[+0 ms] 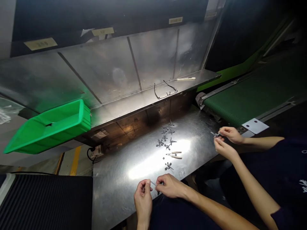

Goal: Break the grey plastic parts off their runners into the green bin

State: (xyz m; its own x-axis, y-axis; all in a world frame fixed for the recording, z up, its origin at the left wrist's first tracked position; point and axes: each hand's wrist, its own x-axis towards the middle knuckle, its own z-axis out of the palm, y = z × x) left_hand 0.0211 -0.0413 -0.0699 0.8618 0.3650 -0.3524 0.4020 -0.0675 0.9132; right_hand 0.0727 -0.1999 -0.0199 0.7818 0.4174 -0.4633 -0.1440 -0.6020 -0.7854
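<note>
Two hands low at the near edge of the steel workbench (115, 204), left hand (143, 195) pinching one end of a thin grey plastic piece (153, 183), right hand (170, 186) closed tight near the other end, no wide grip on either side. Long axis running roughly left to right between them, slightly tilted, both hands about equally close. Loose grey moulded parts (165, 137) and tan-handled pliers (174, 155) farther up the bench, nearer the right hand.

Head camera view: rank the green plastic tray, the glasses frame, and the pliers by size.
Green plastic tray first. The glasses frame and pliers look close; nearness to the camera makes ranking them unsure.
</note>
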